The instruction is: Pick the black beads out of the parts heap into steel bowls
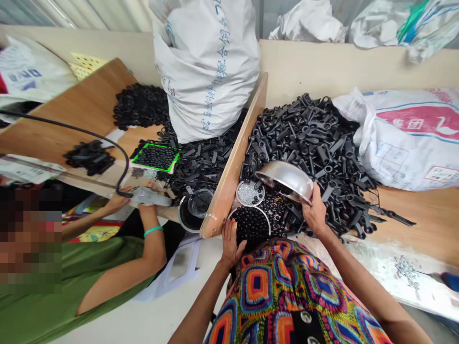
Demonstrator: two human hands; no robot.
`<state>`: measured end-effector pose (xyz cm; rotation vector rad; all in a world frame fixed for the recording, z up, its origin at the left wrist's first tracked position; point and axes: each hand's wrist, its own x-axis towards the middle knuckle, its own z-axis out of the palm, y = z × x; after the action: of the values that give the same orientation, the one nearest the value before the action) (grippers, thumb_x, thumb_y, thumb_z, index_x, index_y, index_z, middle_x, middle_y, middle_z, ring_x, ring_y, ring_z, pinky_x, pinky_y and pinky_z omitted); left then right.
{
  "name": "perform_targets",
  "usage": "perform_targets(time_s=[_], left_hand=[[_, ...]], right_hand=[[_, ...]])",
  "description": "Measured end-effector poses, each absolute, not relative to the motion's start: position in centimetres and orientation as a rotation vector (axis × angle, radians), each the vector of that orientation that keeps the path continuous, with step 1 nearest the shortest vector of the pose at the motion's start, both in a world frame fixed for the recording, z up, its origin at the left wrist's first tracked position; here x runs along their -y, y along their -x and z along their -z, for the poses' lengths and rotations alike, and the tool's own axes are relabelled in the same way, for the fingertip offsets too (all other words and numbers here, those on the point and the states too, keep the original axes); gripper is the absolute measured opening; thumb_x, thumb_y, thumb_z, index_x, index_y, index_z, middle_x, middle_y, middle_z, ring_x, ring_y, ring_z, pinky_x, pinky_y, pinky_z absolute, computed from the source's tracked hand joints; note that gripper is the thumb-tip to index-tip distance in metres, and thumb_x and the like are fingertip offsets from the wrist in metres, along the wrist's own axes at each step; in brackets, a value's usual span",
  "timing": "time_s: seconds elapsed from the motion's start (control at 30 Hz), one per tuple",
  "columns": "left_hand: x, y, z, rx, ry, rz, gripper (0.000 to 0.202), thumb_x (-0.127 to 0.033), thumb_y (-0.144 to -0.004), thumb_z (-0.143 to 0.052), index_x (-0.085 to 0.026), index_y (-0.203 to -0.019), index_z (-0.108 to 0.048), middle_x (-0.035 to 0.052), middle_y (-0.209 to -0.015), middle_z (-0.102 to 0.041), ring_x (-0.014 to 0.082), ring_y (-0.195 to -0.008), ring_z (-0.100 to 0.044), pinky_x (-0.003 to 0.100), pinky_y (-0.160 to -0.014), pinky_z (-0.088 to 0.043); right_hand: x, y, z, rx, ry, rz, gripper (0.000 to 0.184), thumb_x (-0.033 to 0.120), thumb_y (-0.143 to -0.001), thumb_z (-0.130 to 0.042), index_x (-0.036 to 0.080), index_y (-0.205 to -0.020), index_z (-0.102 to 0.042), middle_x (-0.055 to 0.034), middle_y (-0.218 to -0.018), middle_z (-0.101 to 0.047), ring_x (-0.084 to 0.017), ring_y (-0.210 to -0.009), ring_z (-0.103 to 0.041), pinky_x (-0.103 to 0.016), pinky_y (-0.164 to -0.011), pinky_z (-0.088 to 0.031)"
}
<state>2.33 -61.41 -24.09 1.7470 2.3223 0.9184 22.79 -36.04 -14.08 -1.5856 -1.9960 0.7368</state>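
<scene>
My right hand [315, 211] grips the rim of a shiny metal bowl [287, 176], which is tilted over the pile of black parts, its opening facing down and to the left. My left hand [232, 244] is at the left rim of a round container full of small black balls [250, 223], fingers along the edge and thumb apart. Just behind that container is a smaller round dish of small silvery pieces [250, 193], with a few black bits at its right side. Loose black balls [274, 210] lie scattered below the tilted bowl.
A large heap of black ring-ended parts [304, 129] covers the bench. A wooden divider [233, 167] stands at left. Beyond it, a co-worker's hands [143, 198] hold a tool by a green-edged tray [156, 157]. White sacks [412, 138] and small metal pieces [407, 270] lie right.
</scene>
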Motion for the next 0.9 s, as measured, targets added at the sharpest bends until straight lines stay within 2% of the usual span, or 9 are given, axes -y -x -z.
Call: perform_targets(time_s=[0.1,0.23,0.4,0.53,0.6,0.7,0.8,0.9], left_hand=[[62.3,-2.6,24.2,-2.369,-1.787,-0.896,0.069,-0.046,-0.088,-0.038,-0.009,-0.141,-0.016,0.0231,-0.137,-0.034,0.033,-0.133,-0.025,0.054,-0.102,-0.029],[62.3,-3.3,24.2,-2.409,-1.887,-0.754,0.075,-0.049,-0.083,-0.046,-0.006,-0.139,-0.021,0.0249,-0.136,-0.036,0.0345,-0.133,-0.025,0.054,-0.102,-0.027],[61.1,-3.9,24.4,-2.371,-2.0,-0.512,0.076,-0.054,-0.078,-0.052,-0.005,-0.133,-0.034,0.023,-0.138,-0.037,0.0362,-0.133,-0.023,0.054,-0.105,-0.021],[60.5,-4.2,24.5,-2.372,-2.029,-0.437,0.076,-0.056,-0.077,-0.05,-0.006,-0.132,-0.038,0.0222,-0.138,-0.037,0.0356,-0.133,-0.025,0.053,-0.105,-0.018],[60.4,-4.3,24.6,-2.398,-2.025,-0.43,0.078,-0.059,-0.077,-0.05,-0.005,-0.132,-0.038,0.0227,-0.137,-0.039,0.0357,-0.132,-0.026,0.053,-0.105,-0.017],[60.3,-4.4,24.8,-2.431,-2.033,-0.452,0.081,-0.062,-0.076,-0.05,-0.004,-0.131,-0.039,0.024,-0.135,-0.041,0.0365,-0.131,-0.028,0.054,-0.105,-0.017],[60.3,-4.5,24.8,-2.449,-2.044,-0.536,0.081,-0.062,-0.074,-0.053,-0.003,-0.129,-0.039,0.0258,-0.132,-0.042,0.0378,-0.13,-0.028,0.056,-0.105,-0.017],[60.5,-4.9,24.2,-2.479,-2.048,-0.676,0.077,-0.056,-0.075,-0.056,-0.003,-0.127,-0.038,0.0275,-0.13,-0.043,0.0392,-0.13,-0.027,0.059,-0.103,-0.02]], right_hand=[[35.8,-23.0,15.3,2.088,1.495,-0.608,0.064,0.033,-0.079,-0.045,0.015,-0.139,-0.031,-0.0109,-0.135,-0.045,-0.027,-0.12,-0.046,-0.039,-0.097,-0.041],[35.3,-23.3,16.0,2.119,1.4,-0.543,0.061,0.024,-0.077,-0.04,0.015,-0.138,-0.034,-0.0092,-0.136,-0.045,-0.024,-0.123,-0.044,-0.036,-0.099,-0.041],[34.8,-23.8,13.9,1.977,1.389,-0.619,0.06,0.031,-0.08,-0.043,0.015,-0.137,-0.035,-0.0111,-0.132,-0.047,-0.026,-0.118,-0.047,-0.041,-0.099,-0.039],[35.0,-25.3,11.8,1.611,1.405,-0.846,0.063,0.04,-0.075,-0.057,0.019,-0.132,-0.042,-0.008,-0.117,-0.057,-0.023,-0.098,-0.056,-0.041,-0.088,-0.047],[35.3,-26.7,11.2,1.358,1.472,-0.965,0.062,0.042,-0.068,-0.064,0.015,-0.122,-0.052,-0.0081,-0.103,-0.061,-0.02,-0.079,-0.059,-0.037,-0.072,-0.052],[35.8,-29.1,11.0,1.088,1.537,-1.047,0.054,0.043,-0.059,-0.072,0.009,-0.1,-0.061,-0.0063,-0.083,-0.061,-0.016,-0.058,-0.054,-0.033,-0.054,-0.051],[36.3,-31.5,11.1,1.036,1.524,-1.05,0.047,0.042,-0.059,-0.07,0.009,-0.093,-0.063,-0.0046,-0.075,-0.06,-0.016,-0.057,-0.054,-0.033,-0.054,-0.051],[36.8,-33.9,11.6,1.2,1.533,-0.986,0.039,0.04,-0.061,-0.067,0.009,-0.085,-0.065,-0.0054,-0.07,-0.061,-0.02,-0.063,-0.056,-0.036,-0.061,-0.051]])
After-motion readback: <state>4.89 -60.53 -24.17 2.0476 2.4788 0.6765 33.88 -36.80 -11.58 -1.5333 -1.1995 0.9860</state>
